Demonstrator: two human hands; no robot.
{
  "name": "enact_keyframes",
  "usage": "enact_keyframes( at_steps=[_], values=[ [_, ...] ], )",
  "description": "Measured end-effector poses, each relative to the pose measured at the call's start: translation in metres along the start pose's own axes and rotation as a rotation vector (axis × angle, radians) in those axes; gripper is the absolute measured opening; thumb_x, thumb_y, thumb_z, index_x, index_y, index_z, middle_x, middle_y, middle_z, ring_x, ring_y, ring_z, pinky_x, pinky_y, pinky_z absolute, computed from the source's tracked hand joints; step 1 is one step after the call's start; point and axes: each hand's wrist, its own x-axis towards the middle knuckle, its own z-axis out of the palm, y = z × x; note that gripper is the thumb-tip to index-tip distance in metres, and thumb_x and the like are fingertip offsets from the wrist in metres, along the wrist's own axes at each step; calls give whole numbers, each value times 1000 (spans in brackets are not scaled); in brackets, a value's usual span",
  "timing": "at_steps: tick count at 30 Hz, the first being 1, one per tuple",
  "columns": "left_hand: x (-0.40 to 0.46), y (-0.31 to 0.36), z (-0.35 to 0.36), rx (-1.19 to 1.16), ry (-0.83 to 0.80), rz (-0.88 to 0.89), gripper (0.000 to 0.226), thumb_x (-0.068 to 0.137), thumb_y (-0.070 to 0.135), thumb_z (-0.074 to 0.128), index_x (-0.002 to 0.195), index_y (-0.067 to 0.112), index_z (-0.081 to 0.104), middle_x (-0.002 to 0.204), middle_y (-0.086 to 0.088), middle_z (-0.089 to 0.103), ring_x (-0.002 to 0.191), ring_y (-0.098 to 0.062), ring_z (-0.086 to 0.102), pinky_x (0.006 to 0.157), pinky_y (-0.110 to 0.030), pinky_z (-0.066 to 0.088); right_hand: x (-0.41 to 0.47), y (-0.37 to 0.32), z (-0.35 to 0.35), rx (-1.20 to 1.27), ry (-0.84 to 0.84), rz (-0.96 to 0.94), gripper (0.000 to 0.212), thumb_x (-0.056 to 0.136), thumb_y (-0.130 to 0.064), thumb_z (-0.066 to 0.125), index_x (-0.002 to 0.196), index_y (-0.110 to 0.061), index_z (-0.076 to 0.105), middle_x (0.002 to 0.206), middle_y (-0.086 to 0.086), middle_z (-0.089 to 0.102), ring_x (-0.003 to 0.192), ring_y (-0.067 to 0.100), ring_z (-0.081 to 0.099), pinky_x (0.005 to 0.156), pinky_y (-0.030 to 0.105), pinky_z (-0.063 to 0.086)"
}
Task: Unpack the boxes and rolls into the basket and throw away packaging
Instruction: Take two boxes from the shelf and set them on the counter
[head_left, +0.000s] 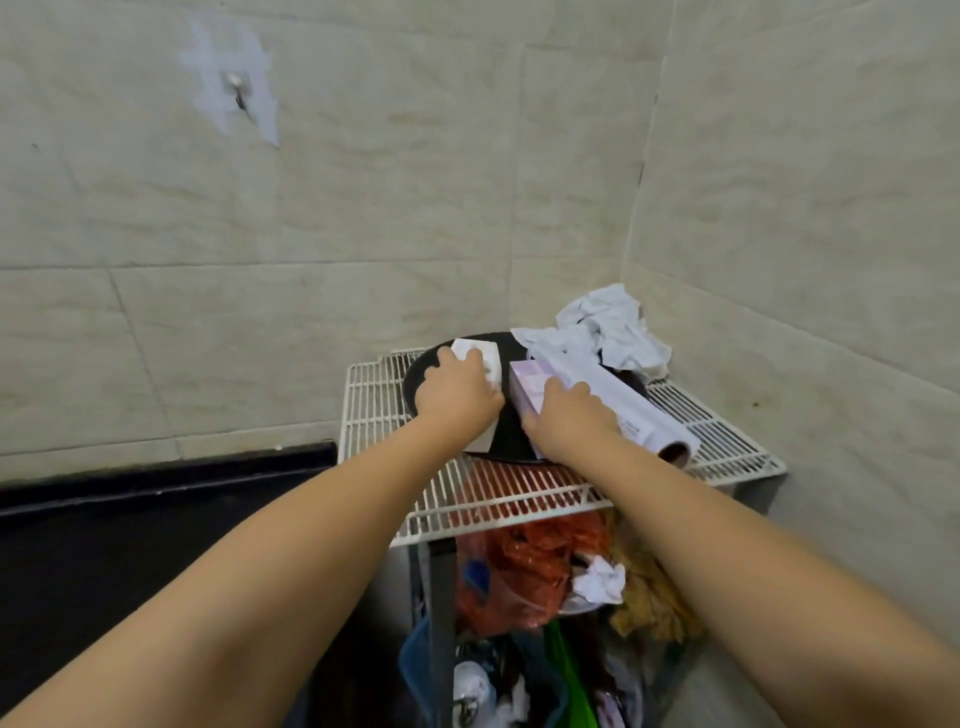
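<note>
A black round basket (511, 441) sits on a white wire rack (369, 395) in the corner. My left hand (457, 395) grips a white box (488, 364) lying in the basket's left half. My right hand (569, 421) rests on a pale purple box (527, 382) to its right. Against that box lies a long white roll (634, 410), whose brown core end (675, 453) points toward me. Crumpled white packaging (605, 327) is heaped at the basket's far right edge.
Tiled walls close in behind and to the right of the rack. Below the rack stands a bin (415, 670) full of rubbish, with a red plastic bag (519, 566) and a crumpled white wad (600, 579). A dark floor (156, 530) lies to the left.
</note>
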Motion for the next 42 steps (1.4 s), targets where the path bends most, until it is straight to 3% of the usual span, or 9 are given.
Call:
enact_keyframes(
  at_steps=[4, 10, 17, 21, 24, 28, 30, 37, 42],
  values=[
    [9, -12, -13, -164, 41, -72, 47, 87, 33, 50, 131, 18, 46, 130, -18, 47, 107, -40, 55, 87, -42, 48, 14, -5, -11, 33, 26, -38, 58, 91, -46, 38, 140, -15, 30, 135, 21, 39, 117, 40, 48, 90, 44, 43],
    [-1, -47, -49, -353, 261, -100, 48, 89, 33, 52, 133, 18, 46, 133, -14, 46, 109, -35, 55, 91, -42, 47, 30, -38, -29, 36, 157, -210, 59, 92, -46, 36, 141, -14, 29, 132, 24, 43, 111, 40, 51, 73, 37, 35],
    [-53, -166, -112, -219, 409, -169, 46, 89, 34, 54, 131, 18, 47, 134, -11, 45, 110, -29, 51, 91, -40, 45, 4, -144, -20, 184, 129, -502, 54, 93, -42, 36, 139, -14, 30, 126, 25, 46, 106, 43, 53, 74, 40, 40],
    [-104, -259, -136, -81, 441, -311, 47, 88, 37, 54, 132, 22, 46, 138, -9, 44, 113, -28, 52, 87, -42, 48, -37, -222, 9, 260, 47, -658, 55, 92, -40, 37, 140, -15, 29, 125, 25, 45, 104, 46, 54, 84, 46, 46],
    [-146, -325, -138, 13, 374, -428, 48, 88, 39, 53, 132, 22, 46, 138, -9, 43, 109, -30, 55, 84, -44, 51, -69, -282, 50, 240, -54, -717, 57, 91, -41, 39, 141, -15, 29, 129, 25, 44, 111, 45, 52, 87, 44, 45],
    [-191, -394, -119, 37, 247, -511, 48, 88, 37, 55, 133, 21, 46, 140, -8, 40, 110, -32, 55, 86, -43, 51, -109, -336, 125, 132, -193, -744, 56, 90, -45, 40, 136, -15, 33, 128, 22, 47, 107, 40, 54, 72, 39, 39],
    [-211, -428, -106, 42, 172, -516, 48, 88, 36, 55, 132, 21, 46, 141, -7, 39, 111, -31, 54, 84, -43, 51, -129, -354, 169, 84, -272, -708, 56, 90, -45, 40, 137, -17, 31, 128, 20, 46, 107, 39, 53, 71, 38, 37],
    [-266, -501, -58, 109, 15, -474, 40, 86, 37, 55, 123, 26, 47, 137, -4, 39, 107, -31, 51, 71, -46, 52, -183, -357, 280, 4, -345, -625, 64, 92, -44, 43, 146, -28, 13, 127, 16, 40, 108, 32, 47, 71, 37, 43],
    [-301, -523, -32, 81, -50, -426, 55, 85, 41, 58, 135, 28, 38, 148, -3, 29, 115, -31, 47, 74, -48, 53, -203, -340, 311, -82, -321, -568, 72, 92, -45, 43, 149, -30, 3, 130, 14, 36, 109, 28, 45, 73, 35, 48]
  ],
)
